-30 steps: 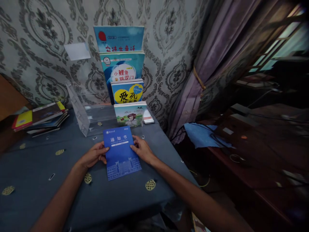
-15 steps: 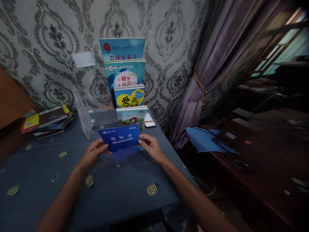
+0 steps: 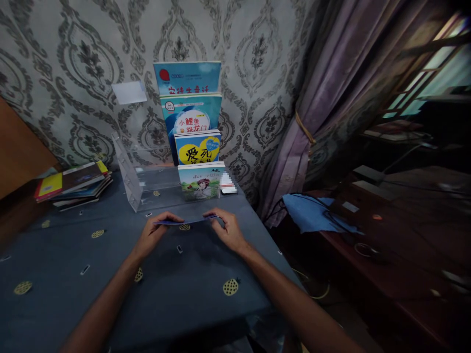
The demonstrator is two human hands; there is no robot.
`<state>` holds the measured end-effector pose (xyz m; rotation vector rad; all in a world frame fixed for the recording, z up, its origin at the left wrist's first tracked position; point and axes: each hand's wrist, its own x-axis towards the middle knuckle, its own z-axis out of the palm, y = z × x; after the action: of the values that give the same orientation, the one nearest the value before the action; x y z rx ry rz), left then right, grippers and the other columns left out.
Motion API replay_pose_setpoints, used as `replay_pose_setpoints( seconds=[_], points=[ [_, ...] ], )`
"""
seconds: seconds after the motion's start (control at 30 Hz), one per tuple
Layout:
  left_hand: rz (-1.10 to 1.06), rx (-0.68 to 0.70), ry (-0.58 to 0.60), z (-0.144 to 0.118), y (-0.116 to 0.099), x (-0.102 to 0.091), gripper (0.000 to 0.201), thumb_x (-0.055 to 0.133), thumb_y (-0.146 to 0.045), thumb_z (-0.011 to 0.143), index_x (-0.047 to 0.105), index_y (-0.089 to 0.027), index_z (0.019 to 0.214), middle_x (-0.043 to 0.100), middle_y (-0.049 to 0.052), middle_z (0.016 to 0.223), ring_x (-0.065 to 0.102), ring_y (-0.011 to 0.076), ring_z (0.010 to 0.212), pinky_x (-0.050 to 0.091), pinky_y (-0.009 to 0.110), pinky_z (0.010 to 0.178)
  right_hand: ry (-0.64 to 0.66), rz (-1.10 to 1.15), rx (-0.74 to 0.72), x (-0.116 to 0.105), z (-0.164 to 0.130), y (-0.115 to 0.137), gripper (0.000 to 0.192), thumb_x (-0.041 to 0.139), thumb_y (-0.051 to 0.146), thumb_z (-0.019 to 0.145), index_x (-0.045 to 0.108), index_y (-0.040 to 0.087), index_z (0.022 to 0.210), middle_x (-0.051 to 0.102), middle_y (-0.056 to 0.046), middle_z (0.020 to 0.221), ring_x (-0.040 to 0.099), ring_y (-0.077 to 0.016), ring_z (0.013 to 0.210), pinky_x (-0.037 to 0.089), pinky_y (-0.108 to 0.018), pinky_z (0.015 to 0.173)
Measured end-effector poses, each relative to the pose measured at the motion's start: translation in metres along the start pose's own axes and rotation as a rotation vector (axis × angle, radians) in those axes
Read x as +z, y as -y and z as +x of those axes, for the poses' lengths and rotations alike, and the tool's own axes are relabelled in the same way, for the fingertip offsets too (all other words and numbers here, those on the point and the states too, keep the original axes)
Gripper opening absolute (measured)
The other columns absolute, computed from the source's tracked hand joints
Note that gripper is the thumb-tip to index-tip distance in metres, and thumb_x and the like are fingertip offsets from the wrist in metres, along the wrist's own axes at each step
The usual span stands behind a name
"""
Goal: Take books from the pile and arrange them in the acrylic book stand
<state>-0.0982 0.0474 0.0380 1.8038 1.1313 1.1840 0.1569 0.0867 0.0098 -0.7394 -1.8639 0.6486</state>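
Observation:
A thin blue booklet [image 3: 191, 221] is turned edge-on to me, so only a narrow strip of it shows. My left hand [image 3: 159, 229] pinches its left end, and my right hand [image 3: 225, 226] grips the right end. Just beyond it stands a clear stepped display rack [image 3: 127, 176]. Its right side holds several upright books in tiers: a green-white one with a drawn figure [image 3: 201, 184] in front, a yellow-and-blue one [image 3: 197, 148], a teal one [image 3: 193, 115], and a taller blue one [image 3: 187, 77] at the back.
A pile of thin books [image 3: 73, 181] lies at the left of the blue pineapple-print tablecloth [image 3: 176, 294]. Patterned wallpaper [image 3: 250, 63] rises behind. To the right are a tied purple curtain [image 3: 294, 147], a blue cloth [image 3: 309, 213] and a dark red table [image 3: 386, 274] with cables.
The blue booklet has tipped from showing its printed cover to lying edge-on between both hands. The front book in the rack is now more exposed.

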Motion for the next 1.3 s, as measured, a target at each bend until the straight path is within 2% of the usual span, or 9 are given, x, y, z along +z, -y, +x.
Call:
replay_pose_setpoints(
  seconds=[0.17,0.33,0.43,0.53,0.6,0.73,0.93,1.1,1.3],
  points=[
    [0.006,0.077,-0.019,0.009,0.001,0.005,0.054,0.058,-0.069,0.087,0.077,-0.019,0.094,0.077,0.01,0.095,0.07,0.0273,0.092,0.053,0.035,0.084,-0.043,0.01,0.001,0.0,0.0,-0.005,0.027,0.05,0.017,0.084,0.073,0.022,0.098,0.075,-0.005,0.094,0.07,-0.0219,0.09,0.053,-0.034,0.085],
    [0.044,0.136,-0.081,0.028,-0.008,0.01,0.034,0.056,-0.046,0.092,0.076,-0.019,0.094,0.076,0.007,0.092,0.068,0.0235,0.089,0.051,0.032,0.081,-0.117,0.023,0.042,-0.003,0.009,-0.013,0.028,0.049,0.02,0.087,0.074,0.021,0.099,0.076,-0.005,0.095,0.07,-0.0228,0.091,0.053,-0.035,0.083],
    [0.018,0.163,-0.163,0.045,-0.014,0.011,0.022,0.058,-0.032,0.088,0.076,-0.019,0.092,0.074,0.005,0.089,0.066,0.0203,0.084,0.05,0.03,0.078,-0.167,0.036,0.011,-0.009,0.025,-0.014,0.026,0.05,0.025,0.09,0.074,0.02,0.098,0.075,-0.006,0.093,0.069,-0.0233,0.089,0.053,-0.035,0.083],
    [-0.043,0.239,-0.28,0.064,-0.018,0.012,0.017,0.061,-0.029,0.086,0.074,-0.019,0.088,0.07,0.002,0.08,0.062,0.0174,0.076,0.05,0.028,0.073,-0.251,0.025,-0.049,-0.017,0.047,-0.013,0.025,0.051,0.031,0.091,0.073,0.02,0.093,0.073,-0.004,0.087,0.066,-0.023,0.084,0.052,-0.035,0.079],
    [-0.071,0.286,-0.301,0.076,-0.02,0.012,0.018,0.062,-0.031,0.087,0.075,-0.018,0.088,0.069,0.001,0.079,0.061,0.0173,0.077,0.05,0.028,0.074,-0.293,0.002,-0.071,-0.021,0.061,-0.013,0.025,0.051,0.034,0.091,0.071,0.02,0.088,0.07,-0.002,0.081,0.062,-0.0219,0.079,0.05,-0.034,0.075],
    [-0.139,0.319,-0.285,0.096,-0.016,0.012,0.022,0.061,-0.033,0.089,0.075,-0.018,0.098,0.071,0.003,0.089,0.062,0.0176,0.081,0.052,0.029,0.076,-0.329,0.013,-0.087,-0.023,0.079,-0.017,0.025,0.05,0.037,0.091,0.066,0.02,0.081,0.063,-0.001,0.075,0.056,-0.0195,0.074,0.048,-0.032,0.073],
    [-0.144,0.297,-0.353,0.108,0.0,0.014,0.019,0.059,-0.032,0.088,0.072,-0.019,0.094,0.066,0.001,0.08,0.06,0.0159,0.075,0.051,0.028,0.075,-0.32,0.022,-0.048,-0.017,0.087,-0.031,0.021,0.048,0.036,0.089,0.059,0.022,0.078,0.054,0.001,0.07,0.05,-0.0176,0.068,0.044,-0.03,0.069],
    [0.001,0.254,-0.378,0.106,0.004,0.02,0.024,0.053,-0.037,0.091,0.067,-0.018,0.096,0.065,0.001,0.081,0.06,0.0169,0.077,0.051,0.029,0.076,-0.269,-0.059,-0.006,-0.019,0.09,-0.037,0.021,0.045,0.037,0.089,0.058,0.023,0.079,0.053,0.001,0.07,0.048,-0.0179,0.068,0.041,-0.03,0.068],
    [0.453,0.262,-0.408,0.101,0.006,0.02,0.02,0.046,-0.031,0.096,0.061,-0.02,0.09,0.063,0.004,0.088,0.059,0.0198,0.086,0.046,0.031,0.08,-0.255,-0.125,0.02,-0.022,0.09,-0.046,0.019,0.045,0.034,0.088,0.059,0.022,0.082,0.056,0.0,0.071,0.052,-0.0182,0.067,0.043,-0.03,0.068]
  ],
)
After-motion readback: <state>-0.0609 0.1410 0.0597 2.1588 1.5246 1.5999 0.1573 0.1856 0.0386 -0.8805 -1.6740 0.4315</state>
